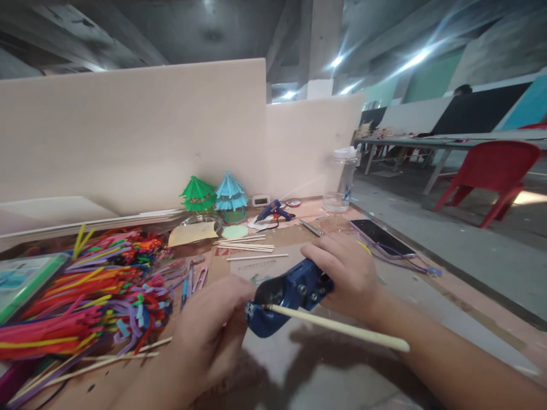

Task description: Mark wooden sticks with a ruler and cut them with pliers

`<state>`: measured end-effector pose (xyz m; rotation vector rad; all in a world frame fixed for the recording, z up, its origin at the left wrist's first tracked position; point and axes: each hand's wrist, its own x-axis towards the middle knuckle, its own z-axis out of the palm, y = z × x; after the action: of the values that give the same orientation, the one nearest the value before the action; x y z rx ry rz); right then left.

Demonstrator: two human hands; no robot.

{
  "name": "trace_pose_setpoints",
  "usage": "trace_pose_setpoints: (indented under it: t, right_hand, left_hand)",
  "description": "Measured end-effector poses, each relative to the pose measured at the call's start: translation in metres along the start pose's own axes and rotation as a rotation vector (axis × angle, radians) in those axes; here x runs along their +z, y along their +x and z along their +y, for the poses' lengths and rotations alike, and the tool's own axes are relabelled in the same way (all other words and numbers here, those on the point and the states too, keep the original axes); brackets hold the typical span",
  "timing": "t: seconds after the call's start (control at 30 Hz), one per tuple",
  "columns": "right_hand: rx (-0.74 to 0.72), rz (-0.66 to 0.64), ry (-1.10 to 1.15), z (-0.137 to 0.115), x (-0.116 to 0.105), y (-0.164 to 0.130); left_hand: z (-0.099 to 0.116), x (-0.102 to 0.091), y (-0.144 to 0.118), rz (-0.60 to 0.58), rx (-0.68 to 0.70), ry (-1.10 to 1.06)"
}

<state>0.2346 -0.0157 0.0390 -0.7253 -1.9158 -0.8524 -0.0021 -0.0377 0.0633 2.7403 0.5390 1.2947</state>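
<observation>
My right hand (348,273) grips a blue and black cutting tool (288,296) just above the table, near its front. A long pale wooden stick (337,327) runs from the tool's jaw out to the right, under my right forearm. My left hand (209,339) is closed at the tool's left end, where the stick enters the jaw; I cannot tell whether its fingers pinch the stick or the tool.
A heap of coloured pipe cleaners (85,290) covers the left of the table. Loose wooden sticks (248,246), a blue glue gun (276,212), green and blue paper trees (216,196), a clear bottle (342,182) and a phone (380,238) lie beyond. Red chair (491,173) at right.
</observation>
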Motion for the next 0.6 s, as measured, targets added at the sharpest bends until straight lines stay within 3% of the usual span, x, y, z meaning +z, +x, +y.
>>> trace_pose_setpoints:
  t: [0.6]
  right_hand:
    - [-0.09, 0.052, -0.064, 0.005, -0.0089, 0.0017]
  left_hand:
    - [-0.0012, -0.0074, 0.0055, -0.09, 0.054, 0.0]
